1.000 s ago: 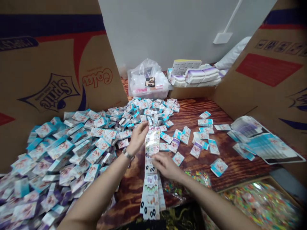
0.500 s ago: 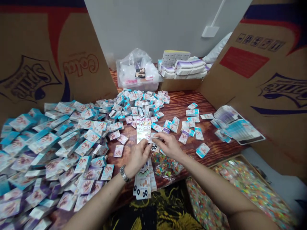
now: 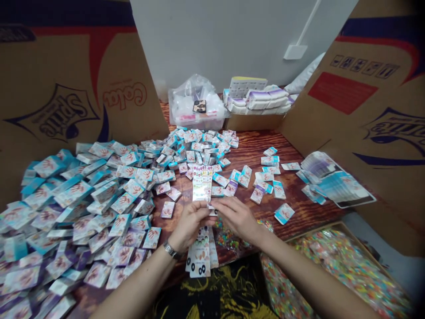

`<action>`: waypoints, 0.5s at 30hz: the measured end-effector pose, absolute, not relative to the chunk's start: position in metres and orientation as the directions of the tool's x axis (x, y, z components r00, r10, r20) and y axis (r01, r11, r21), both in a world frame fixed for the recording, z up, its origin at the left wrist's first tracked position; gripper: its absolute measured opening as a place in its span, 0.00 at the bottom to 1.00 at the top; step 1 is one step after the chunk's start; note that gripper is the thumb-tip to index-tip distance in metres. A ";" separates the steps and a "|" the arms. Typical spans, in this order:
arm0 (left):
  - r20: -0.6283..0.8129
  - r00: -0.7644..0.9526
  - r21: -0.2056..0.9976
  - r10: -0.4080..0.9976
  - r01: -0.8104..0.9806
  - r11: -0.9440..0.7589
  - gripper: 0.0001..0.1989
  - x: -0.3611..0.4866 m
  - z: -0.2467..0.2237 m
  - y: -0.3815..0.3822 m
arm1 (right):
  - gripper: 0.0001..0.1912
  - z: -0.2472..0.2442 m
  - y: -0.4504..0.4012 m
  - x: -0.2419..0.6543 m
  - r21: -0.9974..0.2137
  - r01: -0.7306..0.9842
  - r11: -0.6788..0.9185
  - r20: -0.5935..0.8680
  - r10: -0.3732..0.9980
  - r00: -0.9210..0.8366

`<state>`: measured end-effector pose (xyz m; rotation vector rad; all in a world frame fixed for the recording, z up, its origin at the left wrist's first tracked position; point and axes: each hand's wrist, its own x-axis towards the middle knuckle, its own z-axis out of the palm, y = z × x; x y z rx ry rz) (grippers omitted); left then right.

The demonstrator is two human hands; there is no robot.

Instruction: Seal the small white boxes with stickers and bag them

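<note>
My left hand (image 3: 191, 222), with a metal watch on its wrist, is closed on a small printed leaflet (image 3: 213, 212) with black oval marks. Fingers of my right hand (image 3: 238, 219) bend over the same leaflet from the other side and cover much of it; the fingertips of both hands nearly meet. Just beyond them lies a long printed sheet (image 3: 202, 185) with rows of small coloured pictures. Below the hands, more printed strips (image 3: 200, 260) hang over the table's front edge. A clear bag of colourful beads or pellets (image 3: 229, 237) lies partly under my right hand.
Small hand-print boxes (image 3: 71, 190) are heaped on the left; several more (image 3: 264, 176) lie scattered right of centre. A fan of flat cartons (image 3: 327, 173) rests far right. Large cardboard boxes (image 3: 133, 119) flank the table. A carton of colourful packets (image 3: 338, 257) stands lower right.
The view has shifted, so the scene sits slightly further right and lower. My right fingers have come down flatter over the leaflet, closer to my left fingers, and less of it shows.
</note>
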<state>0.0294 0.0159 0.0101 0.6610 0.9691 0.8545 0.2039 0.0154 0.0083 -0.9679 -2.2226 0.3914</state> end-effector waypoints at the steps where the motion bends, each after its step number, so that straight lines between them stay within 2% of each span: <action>1: -0.411 0.302 0.820 0.860 -0.291 0.494 0.13 0.029 0.009 0.015 | 0.15 0.011 0.017 0.205 -0.590 0.527 0.612 0.415 0.789 -0.452; 3: -0.357 0.281 0.877 0.891 -0.227 0.423 0.14 0.029 0.007 0.013 | 0.13 0.016 0.020 0.207 -0.713 0.518 0.473 0.323 0.877 -0.356; 5: -0.319 0.205 0.911 0.926 -0.202 0.358 0.15 0.028 0.007 0.010 | 0.11 0.020 0.022 0.209 -0.725 0.526 0.445 0.348 0.895 -0.278; 7: -0.383 0.179 0.868 0.906 -0.267 0.419 0.16 0.028 0.010 0.007 | 0.11 0.022 0.020 0.211 -0.615 0.547 0.568 0.508 0.816 -0.276; 9: -0.474 0.266 0.740 0.840 -0.397 0.543 0.17 0.028 0.015 0.004 | 0.13 0.022 0.014 0.211 -0.414 0.542 0.731 0.651 0.654 -0.385; 11: -0.482 0.340 0.635 0.808 -0.500 0.589 0.16 0.028 0.021 0.002 | 0.13 0.021 0.007 0.210 -0.232 0.497 0.836 0.687 0.502 -0.525; 12: -0.472 0.328 0.622 0.819 -0.535 0.572 0.15 0.028 0.023 0.001 | 0.13 0.019 0.003 0.208 -0.178 0.478 0.860 0.681 0.458 -0.571; 13: -0.463 0.297 0.629 0.835 -0.554 0.545 0.16 0.028 0.024 0.001 | 0.12 0.018 -0.001 0.206 -0.157 0.467 0.870 0.670 0.442 -0.596; 15: -0.452 0.237 0.666 0.860 -0.552 0.502 0.18 0.028 0.025 0.001 | 0.11 0.016 -0.007 0.203 -0.220 0.464 0.858 0.652 0.483 -0.584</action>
